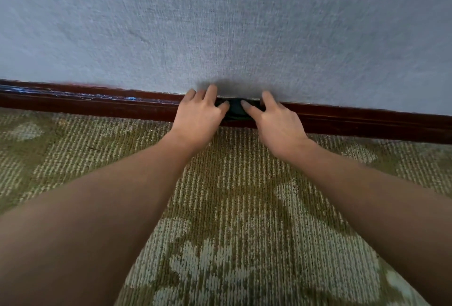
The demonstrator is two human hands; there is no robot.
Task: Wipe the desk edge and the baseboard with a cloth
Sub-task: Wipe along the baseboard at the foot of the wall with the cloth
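Observation:
A small dark cloth is bunched on the dark red-brown wooden baseboard where the wall meets the floor. My left hand presses its left end, thumb on the cloth's front and fingers stretched up over the baseboard's top edge against the wall. My right hand presses the right end the same way, thumb tip on the cloth and a finger reaching up to the wall. Most of the cloth is hidden under the two hands. No desk is in view.
A pale blue-grey textured wall fills the upper half. The floor is a green and cream patterned carpet. Blue-white scuff marks run along the baseboard's top ledge to the left of my hands.

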